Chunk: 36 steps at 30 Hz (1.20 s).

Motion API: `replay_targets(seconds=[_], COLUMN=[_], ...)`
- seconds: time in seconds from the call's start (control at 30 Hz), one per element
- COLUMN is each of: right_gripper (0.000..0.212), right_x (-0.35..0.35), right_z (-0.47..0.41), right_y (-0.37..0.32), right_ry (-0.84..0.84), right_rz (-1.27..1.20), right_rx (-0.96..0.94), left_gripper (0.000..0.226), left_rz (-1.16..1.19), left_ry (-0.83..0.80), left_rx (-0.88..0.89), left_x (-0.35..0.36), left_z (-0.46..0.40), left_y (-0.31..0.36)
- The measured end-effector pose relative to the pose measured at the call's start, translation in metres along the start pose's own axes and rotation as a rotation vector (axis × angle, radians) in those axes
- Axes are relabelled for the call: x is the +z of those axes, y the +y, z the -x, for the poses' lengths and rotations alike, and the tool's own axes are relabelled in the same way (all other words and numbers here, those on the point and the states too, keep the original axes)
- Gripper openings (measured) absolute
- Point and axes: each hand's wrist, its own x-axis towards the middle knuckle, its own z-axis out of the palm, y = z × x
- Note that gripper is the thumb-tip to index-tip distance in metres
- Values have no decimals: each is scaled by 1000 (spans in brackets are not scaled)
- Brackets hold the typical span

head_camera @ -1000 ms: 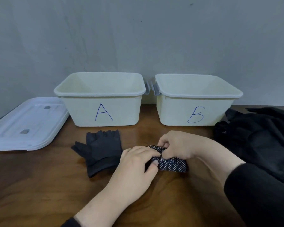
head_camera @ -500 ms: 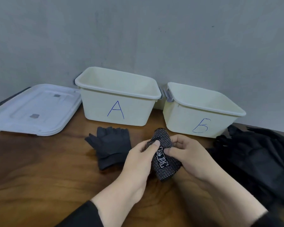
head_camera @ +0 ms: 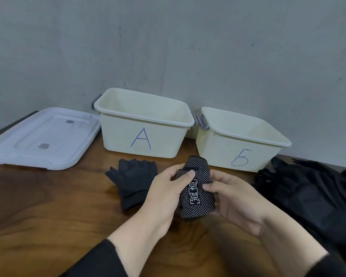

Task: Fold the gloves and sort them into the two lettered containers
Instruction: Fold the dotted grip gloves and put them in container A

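Note:
A folded black glove with white dots and a white printed label [head_camera: 196,188] is held upright above the table between both hands. My left hand [head_camera: 164,194] grips its left side with the thumb on top; my right hand [head_camera: 230,196] cups its right side and back. Plain dark gloves [head_camera: 133,179] lie flat on the table just left of my left hand. Cream container A [head_camera: 142,124] stands behind them, and cream container B [head_camera: 242,140] to its right. What lies inside either container is hidden from this angle.
A heap of black gloves [head_camera: 308,194] covers the table at the right, beside container B. White lids [head_camera: 42,138] are stacked at the left of container A. The wooden table [head_camera: 38,216] ends at a grey wall behind the containers.
Both hands have lifted the dotted glove off the table and turned it from lying crosswise to standing upright. The camera view has shifted, showing more wall.

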Motion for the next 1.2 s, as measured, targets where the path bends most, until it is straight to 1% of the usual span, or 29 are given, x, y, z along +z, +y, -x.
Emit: replay_targets(seconds=[0.1, 0.2, 0.27, 0.4, 0.47, 0.57, 0.67, 0.8, 0.9, 1.0, 1.1, 1.2], right_gripper=[36, 35, 33, 35, 33, 33, 34, 32, 27, 26, 27, 27], right_x=[1, 2, 1, 0, 5, 12, 25, 48, 65, 80, 88, 94], right_z=[3, 4, 4, -2, -7, -21, -47, -97, -142, -185, -221, -248], right_y=[-4, -13, -24, -54, -76, -118, -158, -194, -199, -187, -166, -145], right_ry=[16, 30, 43, 36, 41, 39, 55, 90, 151, 203, 243, 251], right_rz=[-28, -61, -60, -30, 26, 96, 90, 30, 20, 96, 187, 218], right_rx=[-15, -35, -50, -77, -107, -159, -192, -193, -123, -27, 65, 154], left_gripper=[31, 31, 25, 16, 18, 20, 19, 21, 26, 31, 32, 42], left_rz=[-118, -360, -468, -683, -789, -955, -1121, -1276, -1220, -1165, -1095, -1073], left_ry=[63, 220, 281, 322, 365, 462, 488, 427, 365, 366, 384, 383], left_rx=[93, 265, 379, 563, 660, 745, 751, 677, 601, 648, 648, 648], left_x=[2, -1, -10, -48, -73, -111, -138, -158, -167, -171, -175, -179], left_z=[1, 2, 0, -11, -22, -44, -66, -89, -99, -102, -104, -107], left_y=[2, 15, 31, 77, 100, 127, 144, 151, 145, 136, 133, 133])
